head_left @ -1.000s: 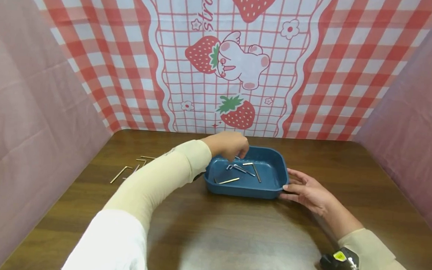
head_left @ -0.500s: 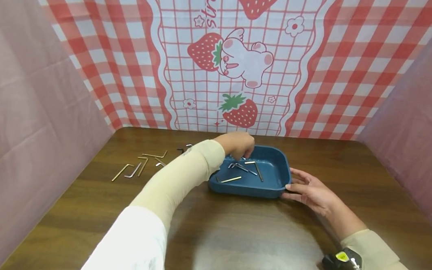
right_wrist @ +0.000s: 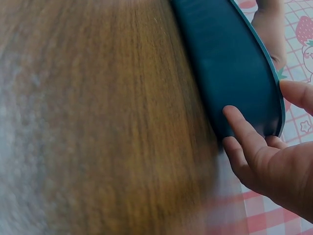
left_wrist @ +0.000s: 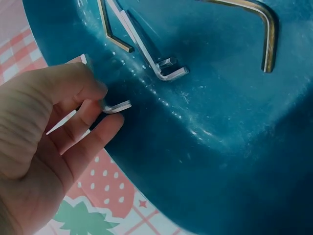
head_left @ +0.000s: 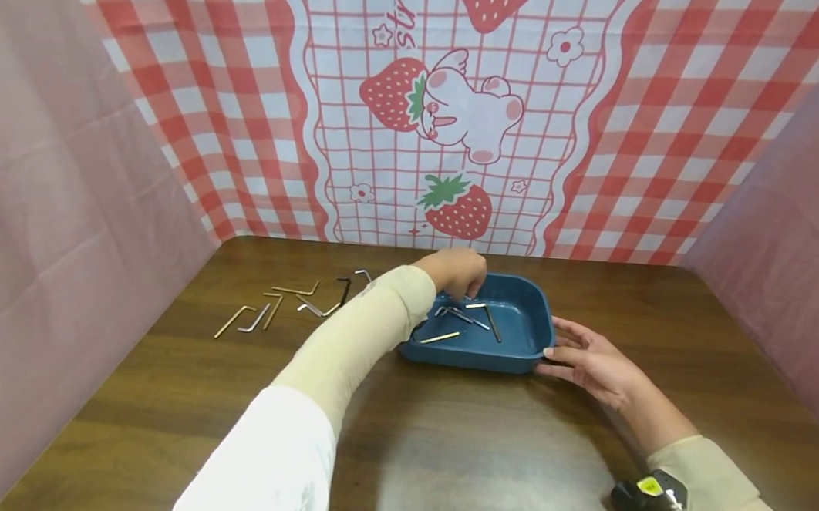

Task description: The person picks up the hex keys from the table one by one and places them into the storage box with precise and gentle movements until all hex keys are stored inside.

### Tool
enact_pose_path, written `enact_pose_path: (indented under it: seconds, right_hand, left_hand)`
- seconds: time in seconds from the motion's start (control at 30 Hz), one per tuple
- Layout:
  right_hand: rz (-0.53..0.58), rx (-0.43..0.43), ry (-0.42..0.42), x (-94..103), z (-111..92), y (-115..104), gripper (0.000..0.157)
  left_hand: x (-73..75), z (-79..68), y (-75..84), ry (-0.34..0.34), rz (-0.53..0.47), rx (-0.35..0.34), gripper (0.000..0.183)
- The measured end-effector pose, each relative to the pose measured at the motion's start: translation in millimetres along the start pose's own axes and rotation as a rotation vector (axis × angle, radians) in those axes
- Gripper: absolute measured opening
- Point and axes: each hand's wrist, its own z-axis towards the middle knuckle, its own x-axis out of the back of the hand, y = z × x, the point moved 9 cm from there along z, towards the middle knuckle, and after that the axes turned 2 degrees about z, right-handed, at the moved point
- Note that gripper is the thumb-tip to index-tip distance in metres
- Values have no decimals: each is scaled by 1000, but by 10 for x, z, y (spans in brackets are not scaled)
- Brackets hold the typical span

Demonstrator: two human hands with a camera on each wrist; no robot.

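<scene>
My left hand (head_left: 459, 273) is over the far left part of a blue tray (head_left: 473, 361). In the left wrist view its thumb and fingers pinch a silver hex key (left_wrist: 118, 106), whose short bent end sticks out close over the tray floor. Brass hex keys (left_wrist: 269, 46) and silver hex keys (left_wrist: 142, 46) lie in the tray beside it. My right hand (head_left: 594, 367) holds the tray's right end, thumb at the rim and fingers against the outer wall, as the right wrist view also shows. The left forearm hides the tray's left end.
Several loose hex keys, brass, silver and a black one (head_left: 346, 289), lie on the wooden table (head_left: 469, 444) left of the tray. A strawberry-print cloth (head_left: 472, 120) hangs behind the table, with pink cloth on both sides.
My left arm has shifted to the right, uncovering more hex keys on the table. The left hand stays over the tray, and the right hand keeps its hold. The head view has shifted slightly.
</scene>
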Motion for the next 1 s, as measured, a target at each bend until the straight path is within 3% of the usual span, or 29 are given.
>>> enact_pose_path:
  seconds: [0.43,0.73,1.0]
  right_hand:
    - [4,3,-13,-3,-2,-10,78]
    - [-12,-14,-9,-2,1,-4,79]
    - [-4,-9,-6,21,0,11,78]
  left_hand:
    - [-47,15,14,-47,50,-6,13]
    - [-42,-32,-60,-31,-22,13,13]
    - [92,-117,-86,9,-154,22,10]
